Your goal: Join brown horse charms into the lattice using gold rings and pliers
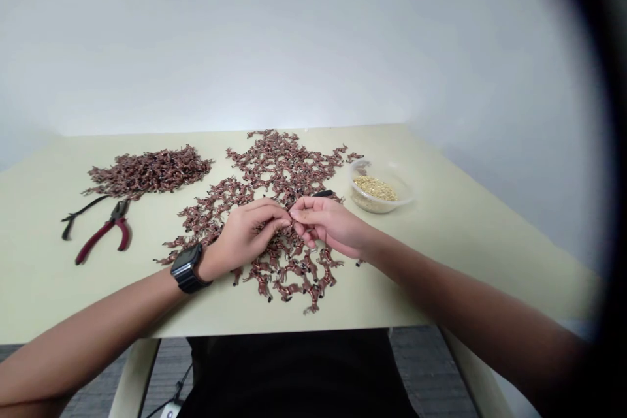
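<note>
My left hand [249, 232] and my right hand [326, 222] meet fingertip to fingertip above a spread of small brown charms [279, 176] on the pale table [441, 255]. Both hands are pinched closed on something tiny that I cannot make out. A dark slim tool [323, 193] sticks out behind my right hand; whether the hand grips it is unclear. A black watch [189, 268] sits on my left wrist.
A second heap of brown charms [149, 171] lies at the back left. Red-handled pliers [105, 232] and a black-handled tool [78, 214] lie at the left. A clear bowl of gold bits [379, 186] stands at the right.
</note>
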### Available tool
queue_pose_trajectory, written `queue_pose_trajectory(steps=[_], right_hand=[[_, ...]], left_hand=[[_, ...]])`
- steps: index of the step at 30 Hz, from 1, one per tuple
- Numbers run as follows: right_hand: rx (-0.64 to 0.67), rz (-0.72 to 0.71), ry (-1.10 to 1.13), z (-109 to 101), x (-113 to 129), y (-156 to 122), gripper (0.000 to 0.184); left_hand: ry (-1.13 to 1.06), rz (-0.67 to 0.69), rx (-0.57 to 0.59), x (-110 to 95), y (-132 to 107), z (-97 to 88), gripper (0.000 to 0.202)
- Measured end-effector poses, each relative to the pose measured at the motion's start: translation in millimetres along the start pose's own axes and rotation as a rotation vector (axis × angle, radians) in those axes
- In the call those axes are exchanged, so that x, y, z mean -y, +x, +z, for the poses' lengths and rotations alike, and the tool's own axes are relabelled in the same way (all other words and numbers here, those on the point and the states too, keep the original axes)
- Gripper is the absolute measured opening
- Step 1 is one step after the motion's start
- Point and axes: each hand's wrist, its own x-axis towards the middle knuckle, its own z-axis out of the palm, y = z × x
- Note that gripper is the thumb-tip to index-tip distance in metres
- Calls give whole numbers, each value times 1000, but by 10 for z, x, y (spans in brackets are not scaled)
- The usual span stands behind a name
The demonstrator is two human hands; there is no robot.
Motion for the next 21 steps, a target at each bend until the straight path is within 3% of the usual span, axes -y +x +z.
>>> queue_pose_trajectory(steps=[15, 21], right_hand=[[-12, -33, -53, -22, 6, -10, 31], [-1, -24, -47, -11, -5, -8, 30]], left_hand=[[-118, -116, 24, 13, 21, -26, 11], [-119, -80, 69, 33, 21, -36, 11]])
